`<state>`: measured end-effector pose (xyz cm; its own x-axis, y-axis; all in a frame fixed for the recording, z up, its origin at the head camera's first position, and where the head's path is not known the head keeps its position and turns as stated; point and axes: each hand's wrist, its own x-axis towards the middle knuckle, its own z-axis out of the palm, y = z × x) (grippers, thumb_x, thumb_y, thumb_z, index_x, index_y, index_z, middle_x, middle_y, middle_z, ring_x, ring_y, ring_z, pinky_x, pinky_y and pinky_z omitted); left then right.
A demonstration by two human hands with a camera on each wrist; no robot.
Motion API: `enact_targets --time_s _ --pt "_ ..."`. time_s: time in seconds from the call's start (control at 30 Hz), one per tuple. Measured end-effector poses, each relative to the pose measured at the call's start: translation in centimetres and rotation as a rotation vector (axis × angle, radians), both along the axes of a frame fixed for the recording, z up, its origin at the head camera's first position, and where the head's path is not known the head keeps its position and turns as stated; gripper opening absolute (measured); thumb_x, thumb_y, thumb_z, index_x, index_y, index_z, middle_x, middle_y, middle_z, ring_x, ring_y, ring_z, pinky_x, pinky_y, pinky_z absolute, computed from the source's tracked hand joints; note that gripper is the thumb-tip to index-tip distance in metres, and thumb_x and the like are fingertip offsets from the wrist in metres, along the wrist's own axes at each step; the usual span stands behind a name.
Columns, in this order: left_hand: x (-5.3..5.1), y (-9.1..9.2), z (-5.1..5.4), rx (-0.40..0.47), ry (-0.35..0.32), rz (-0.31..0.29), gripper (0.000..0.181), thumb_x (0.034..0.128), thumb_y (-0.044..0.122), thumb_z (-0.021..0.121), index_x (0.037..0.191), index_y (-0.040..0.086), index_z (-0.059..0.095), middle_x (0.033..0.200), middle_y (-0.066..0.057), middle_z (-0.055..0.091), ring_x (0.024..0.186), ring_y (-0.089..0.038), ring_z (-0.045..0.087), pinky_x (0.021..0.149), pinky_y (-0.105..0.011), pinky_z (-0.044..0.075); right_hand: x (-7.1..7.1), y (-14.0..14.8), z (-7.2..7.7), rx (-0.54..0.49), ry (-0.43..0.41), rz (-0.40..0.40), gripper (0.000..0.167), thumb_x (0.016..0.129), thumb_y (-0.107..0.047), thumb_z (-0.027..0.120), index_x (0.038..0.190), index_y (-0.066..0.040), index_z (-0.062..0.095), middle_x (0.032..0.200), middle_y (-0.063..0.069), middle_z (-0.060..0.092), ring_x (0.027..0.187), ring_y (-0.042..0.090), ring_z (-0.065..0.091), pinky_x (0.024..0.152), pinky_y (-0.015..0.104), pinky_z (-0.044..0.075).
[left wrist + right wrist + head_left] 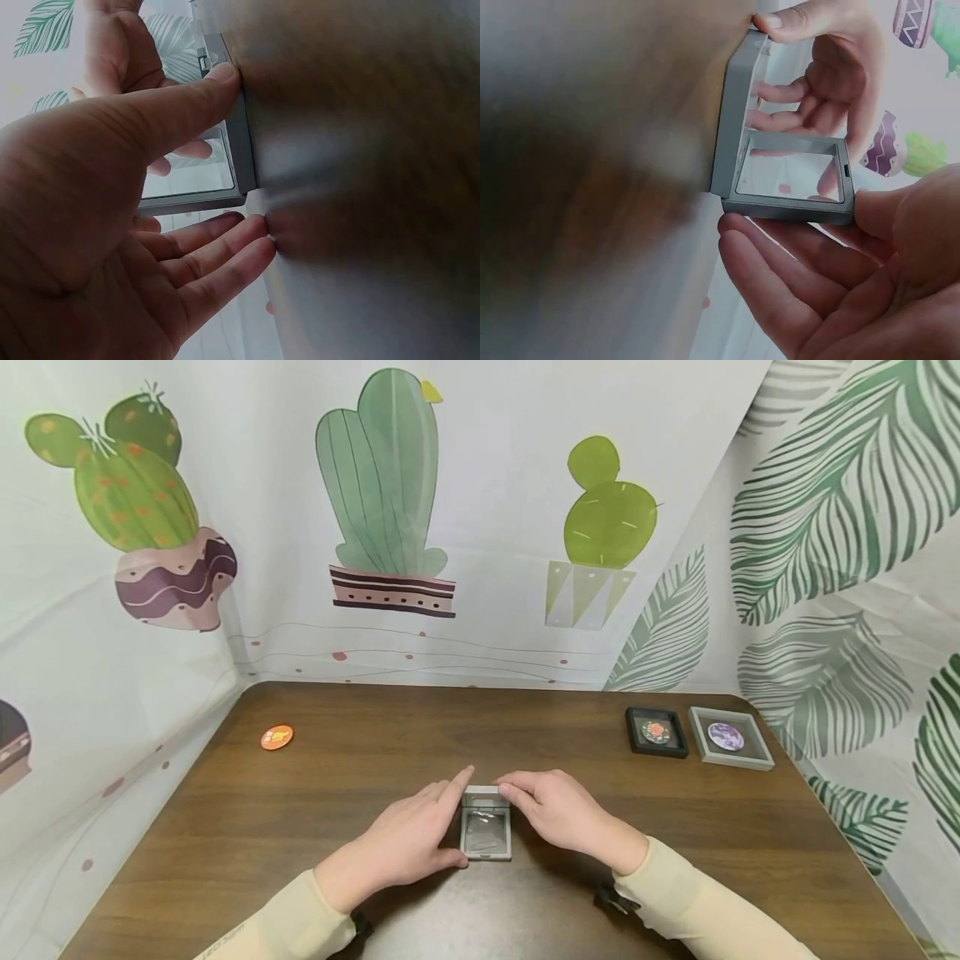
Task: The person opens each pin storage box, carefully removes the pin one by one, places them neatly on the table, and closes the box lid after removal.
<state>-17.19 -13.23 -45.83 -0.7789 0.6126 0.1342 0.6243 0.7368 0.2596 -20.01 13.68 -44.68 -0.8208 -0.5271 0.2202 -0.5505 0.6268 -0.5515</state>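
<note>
Pinching: right hand [558,810], thumb and fingers on raised lid [486,791] of grey case [486,835], on table [375,718] between hands.
Left hand [408,835]: fingers extended, thumb on case's near corner.
Hidden: right hand's lower fingers, head view.
Table: brown wood-grain; blurred in wrist views.
Backdrop [502,527]: white, cactus and leaf prints.

In the left wrist view, the left hand [79,214] covers part of the gray case [240,142], and the right hand [124,45] is cut off at the top. The surface [375,727] runs off the bottom of the head view and looks all fuzzy in both wrist views. Both sleeves [288,922] get cut off down there too. The marks on the orange disc [277,737] are too small to make out
</note>
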Motion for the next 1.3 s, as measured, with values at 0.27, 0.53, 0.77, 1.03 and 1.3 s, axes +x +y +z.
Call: enact_targets --time_s 0.27,0.53,0.77,1.03,1.3 --pt "-0.12 -0.03 -0.04 -0.018 0.023 -0.017 0.120 0.0840 0.043 0.099 0.171 -0.001 0.030 0.142 -0.019 0.068 0.131 -0.030 0.067 0.098 -0.050 0.061 0.00 0.07 0.17 0.004 -0.102 0.004 0.030 0.116 -0.029 0.062 0.131 -0.012 0.082 0.123 0.000 0.082 0.117 0.018 0.076 0.101 0.049 0.060" --pt "-0.31 -0.11 -0.18 -0.028 0.029 -0.026 0.118 0.0845 0.044 0.098 0.171 -0.001 0.032 0.130 -0.013 0.071 0.119 -0.025 0.068 0.092 -0.046 0.062 -0.18 0.30 0.30 0.057 -0.153 0.082 0.039 0.116 -0.030 0.060 0.139 -0.003 0.076 0.130 0.008 0.080 0.123 0.026 0.075 0.104 0.053 0.058" --pt "-0.42 -0.19 -0.13 -0.044 0.031 -0.032 0.114 0.0855 0.046 0.097 0.170 -0.001 0.035 0.128 -0.011 0.071 0.118 -0.023 0.068 0.089 -0.044 0.062 -0.24 0.45 0.81 0.104 -0.201 0.129 0.046 0.115 -0.033 0.062 0.145 0.001 0.071 0.139 0.013 0.075 0.130 0.028 0.071 0.109 0.053 0.056" --pt "-0.52 -0.16 -0.20 -0.074 0.029 -0.039 0.104 0.0879 0.047 0.094 0.165 0.000 0.044 0.136 -0.012 0.071 0.123 -0.028 0.068 0.096 -0.047 0.062 -0.19 0.68 0.95 0.105 -0.218 0.154 0.049 0.113 -0.032 0.068 0.148 0.002 0.068 0.141 0.015 0.074 0.128 0.025 0.072 0.108 0.051 0.057" --pt "-0.43 -0.04 -0.25 -0.109 0.056 -0.046 0.087 0.0889 0.049 0.092 0.152 -0.002 0.060 0.141 -0.013 0.070 0.127 -0.028 0.066 0.101 -0.046 0.060 -0.12 0.70 0.76 0.140 -0.160 0.188 0.053 0.109 -0.034 0.073 0.147 0.002 0.068 0.136 0.011 0.076 0.114 0.017 0.072 0.101 0.045 0.059"
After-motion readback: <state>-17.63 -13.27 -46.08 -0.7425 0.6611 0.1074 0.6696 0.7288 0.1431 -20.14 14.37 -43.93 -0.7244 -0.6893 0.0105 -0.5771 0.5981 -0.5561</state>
